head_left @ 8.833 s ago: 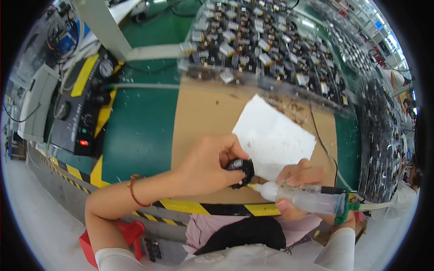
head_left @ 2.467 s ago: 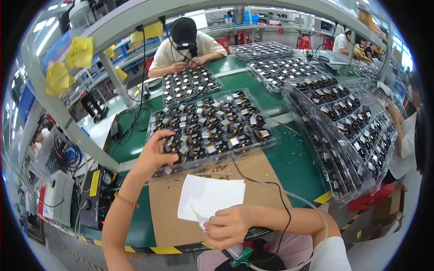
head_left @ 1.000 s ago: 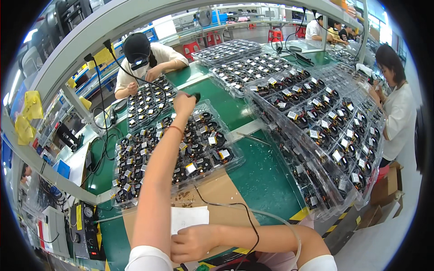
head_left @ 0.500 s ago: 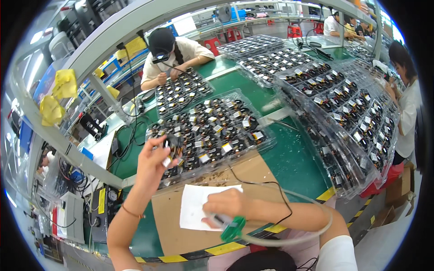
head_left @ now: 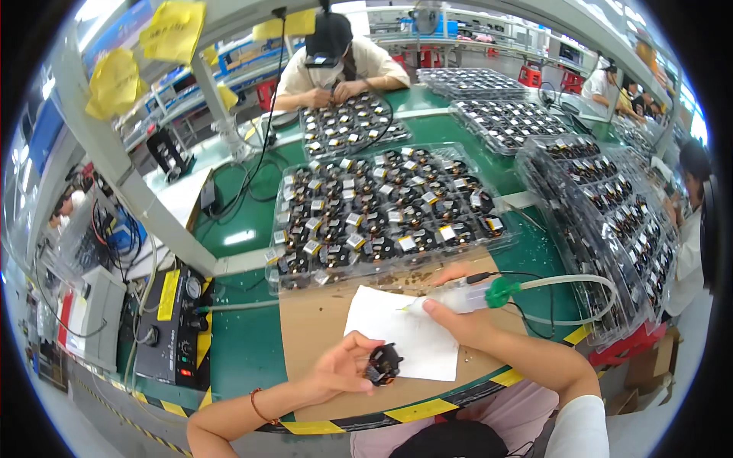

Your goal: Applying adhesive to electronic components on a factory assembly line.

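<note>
My left hand (head_left: 340, 368) pinches a small round black part (head_left: 383, 363) with copper-coloured bits between thumb and fingers, over the lower left edge of a white paper sheet (head_left: 412, 336). My right hand (head_left: 467, 320) grips a clear dispensing syringe (head_left: 460, 298) with a green cap (head_left: 500, 291) and an air hose. The syringe's tip points left above the paper, apart from the black part. Beneath the sheet lies brown cardboard (head_left: 317, 328). Just beyond it is a clear plastic tray (head_left: 366, 269) filled with several similar black parts bearing white tags.
Stacked clear trays (head_left: 565, 221) of parts stand at the right. A black control box (head_left: 177, 328) with a gauge sits at the left beside a metal post (head_left: 153, 206). The hose (head_left: 603, 281) loops right. Across the green bench a co-worker (head_left: 336, 69) handles parts over another tray.
My left hand has come from the tray down to the paper with the black part. My right hand has swung the syringe up so its tip points left. The view has shifted.
</note>
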Motion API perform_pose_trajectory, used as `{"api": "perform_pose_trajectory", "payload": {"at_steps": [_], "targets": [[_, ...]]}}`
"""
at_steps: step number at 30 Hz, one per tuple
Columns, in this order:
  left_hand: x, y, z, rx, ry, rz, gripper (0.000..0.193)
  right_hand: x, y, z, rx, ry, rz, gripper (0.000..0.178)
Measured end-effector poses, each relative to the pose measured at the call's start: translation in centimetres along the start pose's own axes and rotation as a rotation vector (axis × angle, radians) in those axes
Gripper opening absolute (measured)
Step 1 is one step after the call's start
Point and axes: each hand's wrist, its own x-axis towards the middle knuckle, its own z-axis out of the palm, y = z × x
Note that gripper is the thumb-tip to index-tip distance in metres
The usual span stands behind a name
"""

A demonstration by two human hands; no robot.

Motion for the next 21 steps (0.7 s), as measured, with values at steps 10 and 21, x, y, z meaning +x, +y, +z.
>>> {"api": "perform_pose_trajectory", "payload": {"at_steps": [10, 21], "targets": [[-0.3, -1.3, 1.2, 0.329, -0.188, 0.043, 0.058, -0.3, 0.1, -0.1, 0.081, -0.104, 0.079, 0.036], [-1.2, -1.0, 1.5, 0.349, -0.105, 0.085, 0.055, -0.9, -0.2, 0.0, 0.113, -0.096, 0.034, 0.036]]}}
